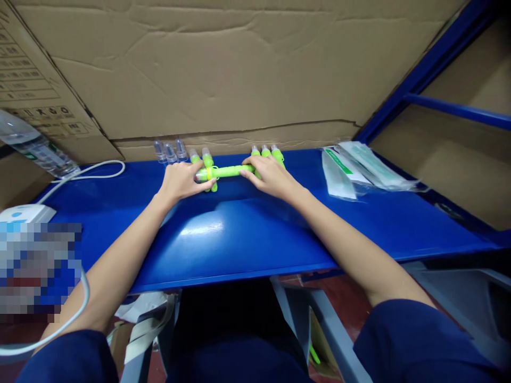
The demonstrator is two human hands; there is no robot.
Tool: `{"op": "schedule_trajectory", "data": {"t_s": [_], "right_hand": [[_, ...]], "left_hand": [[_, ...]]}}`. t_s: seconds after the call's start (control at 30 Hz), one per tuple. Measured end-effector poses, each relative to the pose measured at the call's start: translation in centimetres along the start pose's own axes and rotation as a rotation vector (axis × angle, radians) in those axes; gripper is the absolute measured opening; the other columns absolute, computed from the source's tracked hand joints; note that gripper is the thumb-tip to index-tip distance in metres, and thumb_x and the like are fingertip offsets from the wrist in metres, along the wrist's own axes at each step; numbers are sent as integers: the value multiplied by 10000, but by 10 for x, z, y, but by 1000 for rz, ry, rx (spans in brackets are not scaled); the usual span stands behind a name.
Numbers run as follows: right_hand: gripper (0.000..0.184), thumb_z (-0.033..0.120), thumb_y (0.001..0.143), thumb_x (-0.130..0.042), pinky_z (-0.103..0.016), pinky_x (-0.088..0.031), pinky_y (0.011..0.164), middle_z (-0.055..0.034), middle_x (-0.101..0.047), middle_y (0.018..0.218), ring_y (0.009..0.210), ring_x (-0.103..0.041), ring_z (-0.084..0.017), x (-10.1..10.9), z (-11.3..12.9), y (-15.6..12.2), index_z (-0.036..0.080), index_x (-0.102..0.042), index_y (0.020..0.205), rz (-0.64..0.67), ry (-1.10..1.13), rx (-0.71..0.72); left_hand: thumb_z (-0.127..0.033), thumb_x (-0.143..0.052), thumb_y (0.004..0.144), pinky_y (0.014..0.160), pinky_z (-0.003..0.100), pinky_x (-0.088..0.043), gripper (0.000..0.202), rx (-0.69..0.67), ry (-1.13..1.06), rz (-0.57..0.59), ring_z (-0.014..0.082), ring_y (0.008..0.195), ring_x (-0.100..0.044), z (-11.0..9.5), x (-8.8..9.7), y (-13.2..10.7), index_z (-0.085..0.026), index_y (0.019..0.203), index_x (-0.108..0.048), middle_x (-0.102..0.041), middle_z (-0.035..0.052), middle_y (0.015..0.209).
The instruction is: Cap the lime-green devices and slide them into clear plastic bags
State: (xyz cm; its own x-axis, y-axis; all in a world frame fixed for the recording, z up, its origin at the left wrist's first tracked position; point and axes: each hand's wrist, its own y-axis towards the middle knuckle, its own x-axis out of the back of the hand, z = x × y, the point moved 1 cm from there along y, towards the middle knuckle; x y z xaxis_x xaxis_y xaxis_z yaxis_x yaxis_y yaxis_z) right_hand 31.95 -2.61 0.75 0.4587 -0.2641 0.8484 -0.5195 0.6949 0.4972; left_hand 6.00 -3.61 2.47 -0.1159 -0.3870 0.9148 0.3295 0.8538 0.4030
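"Looking through the head view, what are the hands doing?"

"Both are gripping one bright green stick — the left hand is pinching its clear-tipped end between thumb and fingers, and the right hand is closing snugly round the opposite end."

"Where is the stick sitting?"

"It is lying level between the hands, near the middle of the blue surface's back edge. Whether it is touching the surface, I cannot tell."

"What is surrounding it?"

"Two capped sticks are resting by the left hand, and three more sticks are poking out behind the right, partly hidden. Three clear caps are standing along the back edge, farther left."

"And the corners?"

"Plastic packets are lying near the back right corner — and a bottle is leaning by the back left one."
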Motion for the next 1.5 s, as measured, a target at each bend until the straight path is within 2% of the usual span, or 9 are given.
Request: {"op": "schedule_trajectory", "data": {"t_s": [0.23,0.43,0.57,0.67,0.93,1.07,1.2,1.37,1.5], "right_hand": [[303,387,1011,-470,-494,-532,864,-173,-692,1113,1015,-673,-338,-9,-7,-2,164,-537,1205,-33,96,-27],[471,497,1061,-236,-544,-528,822,-145,-693,906,875,-676,-342,-14,-4,-4,201,-596,989,-35,107,-97],[618,577,1056,-164,-629,-461,950,-122,-661,754,929,-680,-371,-15,-8,-2,209,-608,832,-65,75,-148],[609,598,1054,-176,-622,-445,987,-124,-684,835,1011,-667,-373,-11,-7,-2,204,-623,930,-149,101,-155],[404,497,999,-464,-434,-559,749,-111,-666,1038,753,-644,-242,-9,0,-2,214,-455,1288,-97,253,-138],[276,398,987,-479,-455,-553,779,-104,-676,1011,771,-640,-252,-12,-3,-1,234,-492,1209,-84,270,-98],[251,424,994,-474,-470,-533,828,-106,-675,1021,875,-636,-279,-8,-4,-1,232,-537,1143,-113,229,-62],[395,539,1017,-394,-496,-503,858,-125,-665,1022,920,-628,-305,-4,-2,-2,208,-603,1067,-79,151,-65],[620,631,1038,-223,-485,-517,789,-97,-638,750,752,-643,-281,-7,2,-3,205,-636,857,-12,174,-124]], "left_hand": [[-681,-510,860,656,306,-409,587,-9,-5,-1,298,755,-706,14,-4,1,-191,1087,-739,-708,98,699],[-764,-590,778,663,308,-399,639,-74,-31,-41,287,732,-687,16,-1,-1,-188,1007,-746,-700,94,713],[-753,-638,759,646,302,-379,621,-94,-43,-75,271,701,-676,11,-2,-1,-192,1004,-743,-705,95,717],[-716,-612,799,624,290,-359,577,-95,-21,-86,261,698,-683,6,-3,0,-199,1023,-739,-713,90,717],[-726,-511,854,626,293,-377,624,-13,68,-75,287,735,-711,9,-2,0,-185,1083,-724,-740,112,757],[-717,-524,843,634,294,-395,625,-11,64,-53,290,729,-712,9,-2,0,-176,1088,-717,-727,106,728],[-726,-506,851,652,302,-415,635,-19,29,-51,284,722,-708,9,-4,-1,-178,1087,-722,-729,108,740],[-705,-461,881,637,305,-417,635,-36,8,-27,290,727,-708,11,-6,0,-183,1101,-747,-724,112,720],[-599,-311,975,644,317,-414,635,-20,-46,-7,302,760,-715,11,-3,1,-174,1031,-779,-726,139,735]]}}
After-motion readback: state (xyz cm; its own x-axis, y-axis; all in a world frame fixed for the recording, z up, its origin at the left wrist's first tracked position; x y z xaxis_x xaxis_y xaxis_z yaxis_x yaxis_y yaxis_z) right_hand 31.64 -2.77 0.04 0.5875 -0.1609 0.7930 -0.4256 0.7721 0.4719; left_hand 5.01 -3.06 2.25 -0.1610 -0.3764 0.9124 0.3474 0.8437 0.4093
